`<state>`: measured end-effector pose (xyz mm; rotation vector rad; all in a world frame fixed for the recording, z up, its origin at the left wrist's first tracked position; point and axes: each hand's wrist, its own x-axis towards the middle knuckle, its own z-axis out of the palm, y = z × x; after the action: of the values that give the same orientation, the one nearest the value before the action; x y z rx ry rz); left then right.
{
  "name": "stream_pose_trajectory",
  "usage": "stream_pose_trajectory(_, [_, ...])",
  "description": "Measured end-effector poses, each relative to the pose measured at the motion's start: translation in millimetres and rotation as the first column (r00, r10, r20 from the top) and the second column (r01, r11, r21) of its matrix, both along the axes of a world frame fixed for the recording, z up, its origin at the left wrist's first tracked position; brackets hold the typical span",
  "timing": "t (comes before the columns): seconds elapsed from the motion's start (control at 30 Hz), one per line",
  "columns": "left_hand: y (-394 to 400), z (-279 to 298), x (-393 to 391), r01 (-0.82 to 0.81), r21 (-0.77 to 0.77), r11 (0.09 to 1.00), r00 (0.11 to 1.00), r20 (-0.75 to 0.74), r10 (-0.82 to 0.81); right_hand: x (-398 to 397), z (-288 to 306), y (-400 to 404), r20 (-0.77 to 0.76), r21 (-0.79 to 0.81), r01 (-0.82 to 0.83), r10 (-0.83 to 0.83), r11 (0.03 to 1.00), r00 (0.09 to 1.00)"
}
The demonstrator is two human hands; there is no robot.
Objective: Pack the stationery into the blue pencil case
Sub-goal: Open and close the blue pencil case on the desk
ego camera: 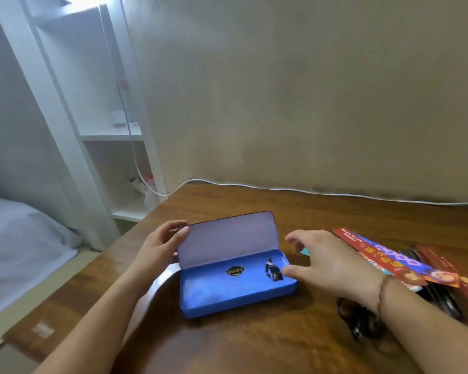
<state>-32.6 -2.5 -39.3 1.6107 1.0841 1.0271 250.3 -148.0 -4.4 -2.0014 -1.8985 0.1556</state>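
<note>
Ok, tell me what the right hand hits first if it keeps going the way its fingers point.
Probably the raised lid of the blue pencil case: the right hand points left, fingers spread near the case's right end. Depth is unclear, so it may pass just behind it.

**One head-worn view, forward and down**

We look from head height down across the desk (254, 333), close above its near edge, facing the wall (308, 103) behind its far edge; our two forearms enter from below.

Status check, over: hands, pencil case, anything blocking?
Left hand holds the lid edge; right hand open, thumb on the rim. Blue pencil case open, nothing packed. Scissors under right wrist.
</note>
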Motion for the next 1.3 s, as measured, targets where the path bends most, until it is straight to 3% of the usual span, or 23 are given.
stream_pose_trajectory(0.07, [5, -11, -1, -0.023, 0.008, 1.000, 0.998, -0.064, 0.024, -13, 0, 6, -0.052, 0.066, -0.136, 0.139, 0.989, 0.989])
stream_pose_trajectory(0.2, [-2, -22, -11, 0.010, 0.186, 0.983, 0.938, -0.343, 0.056, -42, -8, 23, 0.046, -0.099, -0.376, 0.382, 0.921, 0.923])
stream_pose_trajectory(0.3, [-21, -21, -23, 0.127, 0.255, 0.959, 0.896, -0.445, 0.000, -52, -15, 38, 0.119, -0.214, -0.365, 0.395, 0.906, 0.911])
stream_pose_trajectory(0.4, [-44, -25, -36, 0.325, 0.192, 0.926, 0.815, -0.554, -0.171, -54, -22, 45, 0.104, -0.239, -0.352, 0.384, 0.905, 0.917])
stream_pose_trajectory(0.47, [-55, -30, -37, 0.359, 0.210, 0.909, 0.773, -0.613, -0.164, -54, -23, 49, 0.071, -0.242, -0.363, 0.390, 0.900, 0.918])
stream_pose_trajectory(0.7, [-55, -35, -32, 0.285, 0.298, 0.911, 0.778, -0.627, -0.038, -56, -20, 54, 0.040, -0.252, -0.367, 0.389, 0.895, 0.921])
stream_pose_trajectory(0.97, [-54, -36, -33, 0.284, 0.278, 0.918, 0.773, -0.633, -0.048, -59, -17, 55, 0.140, -0.339, -0.345, 0.409, 0.875, 0.902])
stream_pose_trajectory(1.3, [-56, -30, -31, 0.287, 0.247, 0.926, 0.774, -0.629, -0.072, -64, -8, 66, 0.136, -0.422, -0.319, 0.407, 0.849, 0.903])
